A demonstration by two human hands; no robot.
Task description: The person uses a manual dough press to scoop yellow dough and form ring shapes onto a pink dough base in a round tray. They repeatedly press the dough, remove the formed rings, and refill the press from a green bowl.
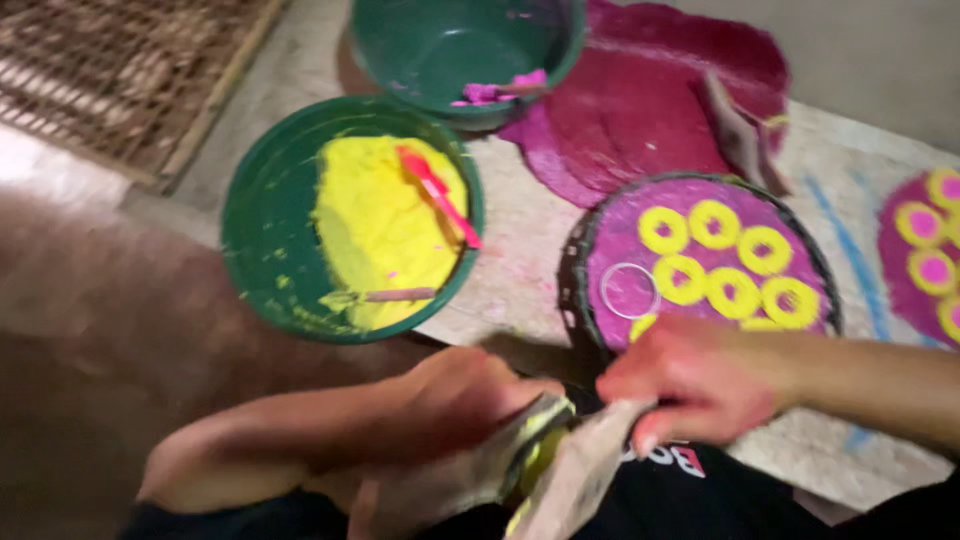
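My left hand (pixel 455 400) and my right hand (pixel 690 385) meet low in the head view, each gripping an end of a greyish folded cloth (pixel 565 475) smeared with yellow powder. Just beyond them lies a round tray (pixel 575 300) covered in magenta powder with several yellow rings (pixel 715 225) and one clear ring outline (pixel 630 290). A green bowl (pixel 265 220) of yellow powder (pixel 375 225) with a pink spoon (pixel 435 190) stands to the left.
A second green bowl (pixel 400 50) with a bit of pink powder sits at the back. A magenta sheet (pixel 640 110) lies behind the tray. Another magenta disc with yellow rings (pixel 925 250) is at the right edge. A woven mat (pixel 120 70) is at the top left.
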